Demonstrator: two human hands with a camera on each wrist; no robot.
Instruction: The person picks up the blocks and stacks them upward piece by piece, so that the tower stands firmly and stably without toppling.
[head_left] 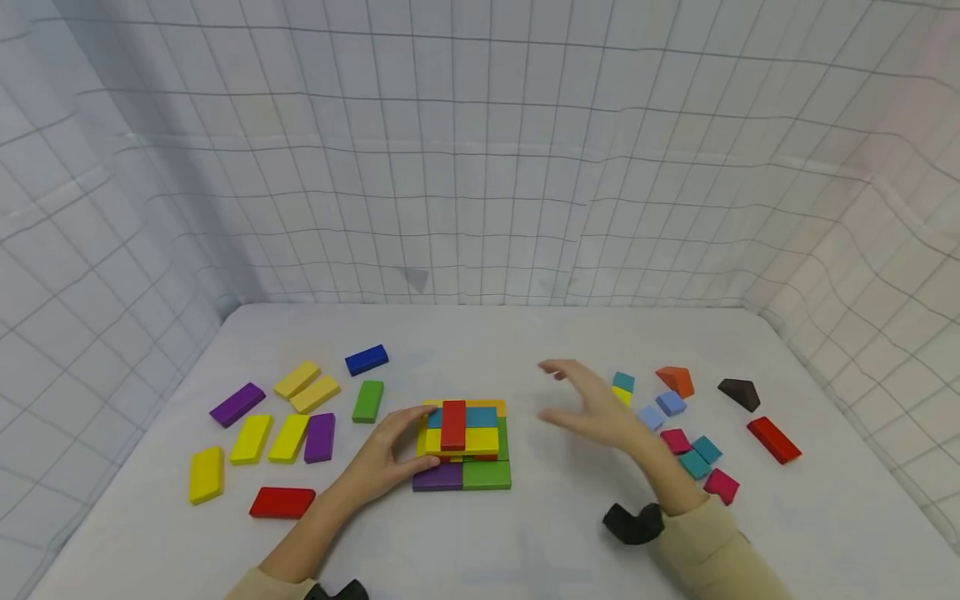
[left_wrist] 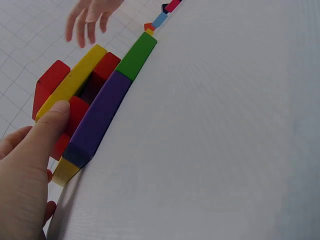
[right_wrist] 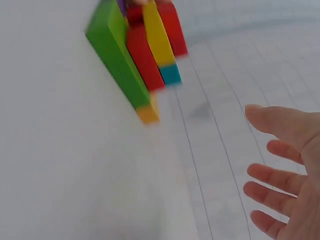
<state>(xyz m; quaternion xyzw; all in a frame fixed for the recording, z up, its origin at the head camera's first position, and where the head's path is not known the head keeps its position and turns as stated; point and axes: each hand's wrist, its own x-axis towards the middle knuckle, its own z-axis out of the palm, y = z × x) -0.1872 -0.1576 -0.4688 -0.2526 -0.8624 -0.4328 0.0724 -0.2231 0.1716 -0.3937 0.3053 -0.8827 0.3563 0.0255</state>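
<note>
A layered stack of coloured wooden blocks (head_left: 482, 440) stands mid-table. Purple (head_left: 438, 477) and green (head_left: 487, 476) blocks form its near base edge. Higher up, a yellow block (left_wrist: 80, 75) and a blue block (head_left: 482, 417) lie side by side, with a red block (head_left: 453, 425) across both. My left hand (head_left: 378, 462) holds the stack's left end, thumb at the near side and fingers at the far side. Right of the stack, my right hand (head_left: 596, 410) hovers with spread fingers and nothing in them, apart from the blocks.
Left of the stack lie loose yellow (head_left: 251, 439), purple (head_left: 319, 437), green (head_left: 368, 402), dark blue (head_left: 367, 360) and red (head_left: 282, 502) blocks. To the right are small cubes (head_left: 675, 441), an orange block (head_left: 676, 381), a dark brown block (head_left: 739, 393) and a red block (head_left: 774, 439).
</note>
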